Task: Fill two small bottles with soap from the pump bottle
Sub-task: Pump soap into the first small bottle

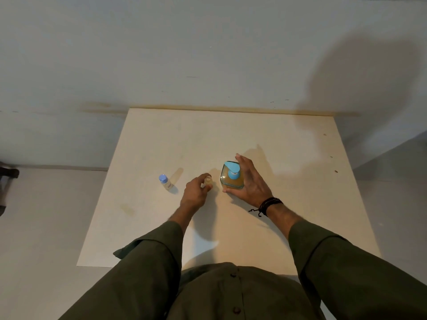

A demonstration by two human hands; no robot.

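Note:
A square pump bottle (231, 180) of amber soap with a blue pump head stands mid-table. My right hand (250, 181) wraps its right side, thumb at the front corner, fingers along the far side. Just left of it, my left hand (195, 192) holds a small uncapped bottle (208, 181) upright on the table, its open neck showing above my fingers. A second small bottle (166, 182) with a blue cap stands alone further left, untouched.
The pale table (288, 215) has its far edge against a grey wall. Floor lies to the left and right of it. A faint yellowish stain (127, 209) marks the table's left part.

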